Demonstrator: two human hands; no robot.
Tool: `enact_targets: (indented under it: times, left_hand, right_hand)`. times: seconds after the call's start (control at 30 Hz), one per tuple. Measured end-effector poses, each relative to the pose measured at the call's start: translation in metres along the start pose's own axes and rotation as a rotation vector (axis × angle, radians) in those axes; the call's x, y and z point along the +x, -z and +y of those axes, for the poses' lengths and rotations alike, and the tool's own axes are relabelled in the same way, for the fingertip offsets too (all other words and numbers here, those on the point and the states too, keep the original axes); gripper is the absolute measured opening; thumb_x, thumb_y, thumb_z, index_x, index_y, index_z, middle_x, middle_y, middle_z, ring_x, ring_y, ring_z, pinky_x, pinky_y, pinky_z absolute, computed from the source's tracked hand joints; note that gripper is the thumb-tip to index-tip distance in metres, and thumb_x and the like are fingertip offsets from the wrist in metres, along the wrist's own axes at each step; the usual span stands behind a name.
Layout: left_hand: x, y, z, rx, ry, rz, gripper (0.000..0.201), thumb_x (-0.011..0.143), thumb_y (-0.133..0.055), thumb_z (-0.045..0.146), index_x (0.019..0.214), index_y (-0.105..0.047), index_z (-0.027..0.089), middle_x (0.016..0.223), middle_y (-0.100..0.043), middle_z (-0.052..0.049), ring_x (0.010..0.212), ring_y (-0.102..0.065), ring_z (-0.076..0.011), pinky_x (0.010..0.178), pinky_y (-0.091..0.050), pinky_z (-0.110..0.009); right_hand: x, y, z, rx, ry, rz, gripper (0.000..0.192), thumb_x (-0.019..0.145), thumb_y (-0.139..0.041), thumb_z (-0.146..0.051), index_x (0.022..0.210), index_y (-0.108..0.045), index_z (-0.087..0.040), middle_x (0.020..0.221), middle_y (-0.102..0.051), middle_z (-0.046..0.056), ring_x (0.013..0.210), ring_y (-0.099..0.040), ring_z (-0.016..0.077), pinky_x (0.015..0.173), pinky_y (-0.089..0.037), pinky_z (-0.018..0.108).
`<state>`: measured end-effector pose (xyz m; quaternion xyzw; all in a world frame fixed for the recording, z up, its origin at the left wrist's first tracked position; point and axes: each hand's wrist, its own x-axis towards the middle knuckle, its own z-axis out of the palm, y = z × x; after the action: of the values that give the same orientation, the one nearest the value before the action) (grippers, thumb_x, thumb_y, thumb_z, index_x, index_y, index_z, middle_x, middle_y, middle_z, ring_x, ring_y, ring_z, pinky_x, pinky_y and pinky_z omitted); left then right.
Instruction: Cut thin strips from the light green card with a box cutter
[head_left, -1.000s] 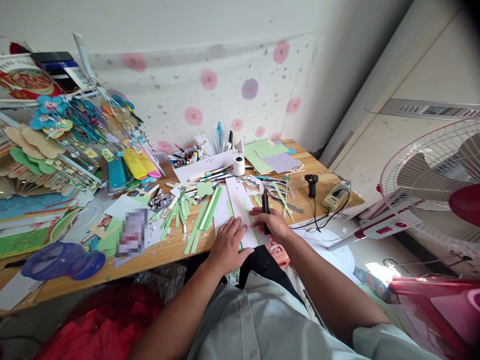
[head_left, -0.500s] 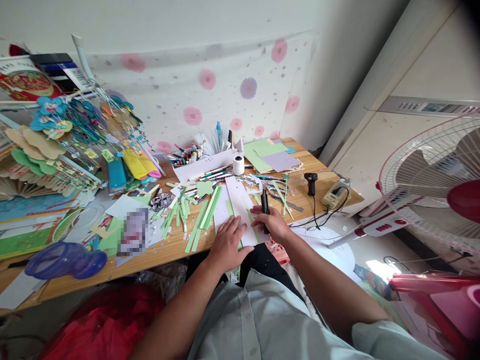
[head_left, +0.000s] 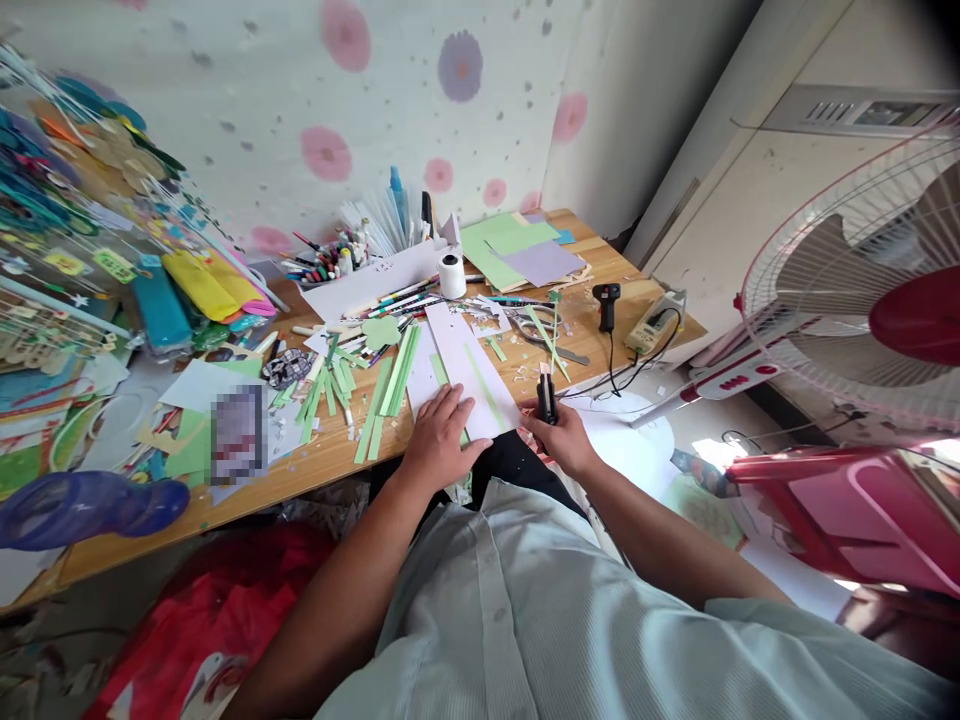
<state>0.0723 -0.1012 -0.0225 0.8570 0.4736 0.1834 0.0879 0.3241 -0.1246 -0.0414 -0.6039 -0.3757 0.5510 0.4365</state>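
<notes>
My left hand (head_left: pixel 442 435) lies flat, fingers spread, on the lower part of a long pale lilac paper strip (head_left: pixel 457 350) and presses it to the table edge. A narrow green paper strip (head_left: pixel 480 375) shows on that sheet. My right hand (head_left: pixel 559 435) is closed around a slim black hand tool (head_left: pixel 547 398), held upright just right of the paper's near corner. Grey metal shows near the tool's upper end; its exact kind is unclear. Several cut green paper strips (head_left: pixel 397 380) lie left of the sheet.
Behind the paper stand a white thread spool (head_left: pixel 451 275) and a pen box (head_left: pixel 375 280). Scissors (head_left: pixel 551 340), a black glue gun (head_left: pixel 606 305) and a power strip (head_left: pixel 655 322) lie to the right. A pink fan (head_left: pixel 855 270) stands beside the table; a purple vase (head_left: pixel 90 508) lies left.
My right hand with the black tool has moved off the paper, to the right and toward me. My left hand still rests on the sheet. The view has tilted downward.
</notes>
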Motion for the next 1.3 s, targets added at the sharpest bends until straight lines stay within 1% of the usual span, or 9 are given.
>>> enact_targets:
  times: [0.1,0.23,0.5,0.77,0.9,1.03,1.17,1.23,1.3]
  left_hand:
    - [0.000,-0.001,0.000,-0.007,0.005,0.004,0.061,0.094,-0.079,0.043,0.148,-0.063,0.020,0.168,-0.051,-0.020,0.161,-0.041,-0.0417,0.129,-0.039,-0.063]
    - [0.000,-0.003,0.000,-0.005,0.001,0.003,0.062,0.094,-0.080,0.042,0.148,-0.062,0.020,0.169,-0.050,-0.020,0.162,-0.041,-0.0420,0.129,-0.039,-0.063]
    - [0.001,0.002,-0.002,-0.026,-0.004,-0.043,0.068,0.092,-0.081,0.043,0.152,-0.059,0.021,0.172,-0.047,-0.019,0.162,-0.040,-0.0421,0.130,-0.038,-0.064]
    - [-0.001,-0.001,-0.006,-0.023,-0.023,-0.049,0.068,0.093,-0.080,0.040,0.154,-0.058,0.021,0.173,-0.046,-0.019,0.164,-0.038,-0.0404,0.129,-0.038,-0.062]
    - [0.000,-0.002,-0.005,-0.007,-0.019,-0.045,0.066,0.094,-0.079,0.040,0.153,-0.058,0.018,0.173,-0.046,-0.021,0.164,-0.038,-0.0404,0.130,-0.037,-0.061]
    - [0.000,-0.002,-0.003,-0.010,-0.016,-0.047,0.066,0.094,-0.079,0.040,0.153,-0.058,0.020,0.173,-0.046,-0.020,0.164,-0.038,-0.0395,0.131,-0.037,-0.060]
    - [0.000,0.001,-0.005,-0.022,-0.015,-0.075,0.072,0.092,-0.082,0.042,0.155,-0.057,0.019,0.174,-0.043,-0.020,0.164,-0.037,-0.0401,0.131,-0.037,-0.061]
    - [0.002,0.005,-0.009,-0.045,-0.028,-0.098,0.068,0.095,-0.078,0.043,0.154,-0.059,0.017,0.174,-0.044,-0.020,0.165,-0.037,-0.0393,0.133,-0.036,-0.061]
    - [0.003,0.008,-0.015,-0.085,-0.045,-0.109,0.053,0.104,-0.065,0.041,0.151,-0.063,0.016,0.172,-0.047,-0.018,0.164,-0.039,-0.0358,0.134,-0.036,-0.058]
  right_hand:
    - [-0.003,-0.001,0.009,0.025,0.043,-0.008,0.051,0.075,-0.088,-0.051,0.116,-0.077,-0.023,0.074,-0.066,-0.002,0.051,-0.053,0.0155,0.046,-0.044,0.031]
    - [-0.001,-0.003,0.016,0.034,0.063,-0.003,0.053,0.074,-0.090,-0.052,0.116,-0.078,-0.024,0.081,-0.069,0.000,0.053,-0.053,0.0147,0.049,-0.046,0.031]
    - [-0.001,-0.001,0.015,0.067,0.033,-0.010,0.053,0.074,-0.090,-0.049,0.117,-0.077,-0.023,0.092,-0.074,0.003,0.056,-0.060,0.0148,0.048,-0.048,0.030]
    - [-0.001,-0.002,0.014,0.063,0.012,-0.012,0.056,0.072,-0.092,-0.052,0.117,-0.077,-0.024,0.085,-0.073,0.003,0.058,-0.059,0.0176,0.052,-0.050,0.033]
    - [0.000,-0.002,0.016,0.075,0.017,-0.019,0.052,0.072,-0.093,-0.050,0.115,-0.077,-0.025,0.081,-0.072,0.002,0.057,-0.059,0.0181,0.051,-0.049,0.033]
    - [0.000,-0.002,0.017,0.065,0.009,-0.015,0.052,0.072,-0.093,-0.050,0.115,-0.077,-0.025,0.076,-0.069,0.000,0.056,-0.059,0.0183,0.050,-0.049,0.033]
    - [-0.001,-0.002,0.016,0.080,0.032,-0.013,0.051,0.073,-0.093,-0.048,0.115,-0.078,-0.024,0.081,-0.073,0.002,0.056,-0.059,0.0176,0.051,-0.050,0.033]
    - [-0.001,-0.002,0.016,0.088,0.039,-0.010,0.051,0.073,-0.093,-0.048,0.115,-0.078,-0.024,0.086,-0.075,0.004,0.056,-0.060,0.0171,0.050,-0.050,0.033]
    - [-0.002,-0.002,0.015,0.092,0.039,-0.007,0.053,0.073,-0.094,-0.049,0.116,-0.078,-0.023,0.088,-0.076,0.005,0.056,-0.060,0.0169,0.049,-0.050,0.033]
